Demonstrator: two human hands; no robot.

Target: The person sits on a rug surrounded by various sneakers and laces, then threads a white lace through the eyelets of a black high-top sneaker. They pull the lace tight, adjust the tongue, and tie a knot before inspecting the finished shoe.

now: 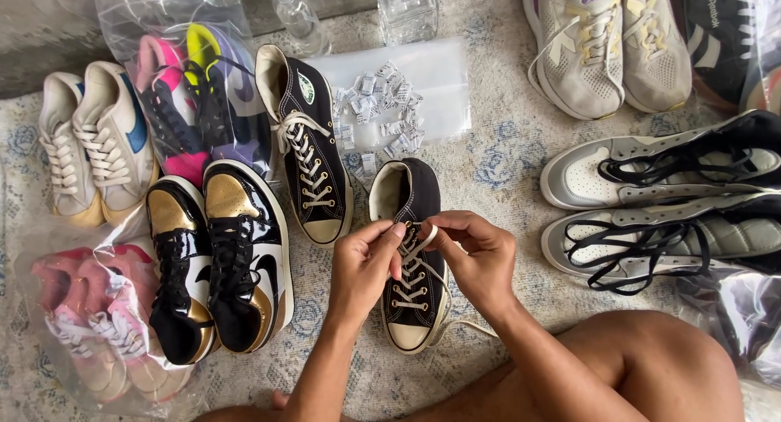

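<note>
A black high-top canvas shoe (411, 186) with white laces lies on the rug, toe toward me. My left hand (362, 267) and my right hand (476, 255) meet over its upper eyelets, each pinching the white lace (425, 237). A loose lace end trails to the right of the toe cap. Its matching black high-top (305, 145) lies just to the left, laced.
Black-and-gold high-tops (220, 259) lie left of my hands. Bagged pink sneakers (98, 324), white sneakers (93, 145) and a bagged colourful pair (195, 97) are farther left. A plastic bag with small packets (390, 97), cream trainers (606, 44) and grey-black shoes (667, 202) surround. My knee (651, 365) is at lower right.
</note>
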